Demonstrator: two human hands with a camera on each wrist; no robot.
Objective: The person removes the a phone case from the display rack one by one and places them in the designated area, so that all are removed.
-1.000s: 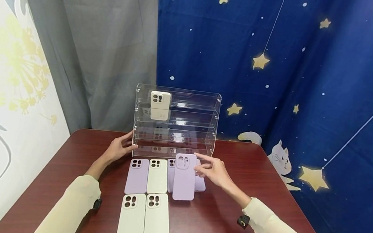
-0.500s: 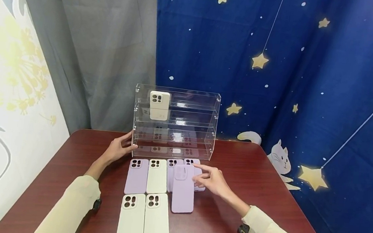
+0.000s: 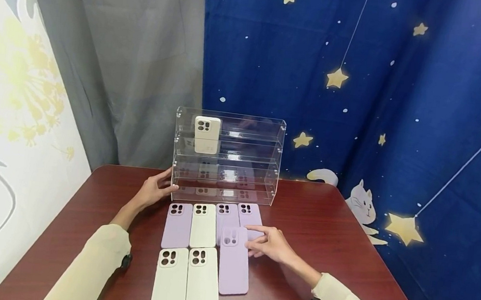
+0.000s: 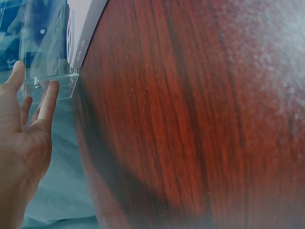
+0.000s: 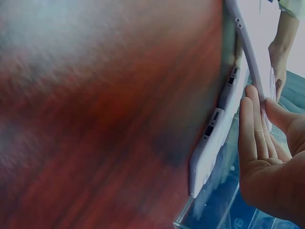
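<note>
My right hand point(image 3: 272, 245) pinches a purple phone case point(image 3: 234, 270) by its upper right edge, thumb on one face and straight fingers on the other. The case lies close over the table, beside two white phone cases in the front row, and overlaps the purple cases behind it. In the right wrist view the held phone case point(image 5: 255, 52) runs up from between thumb and fingers. My left hand point(image 3: 151, 192) holds the lower left side of a clear acrylic display rack point(image 3: 242, 174), thumb at the front and fingers reaching behind. One white phone case point(image 3: 207, 137) stands in the rack.
Behind the front row of white cases point(image 3: 170, 283) lie a purple case point(image 3: 177, 231), a white case point(image 3: 204, 228) and two more purple cases point(image 3: 251, 215), close before the rack. The reddish-brown table point(image 3: 304, 214) backs onto a grey curtain point(image 3: 142, 87) and a blue starry one point(image 3: 266, 65).
My right hand has drawn the purple phone case toward me and down, from in front of the rack to beside the front white cases. My left hand stays at the rack.
</note>
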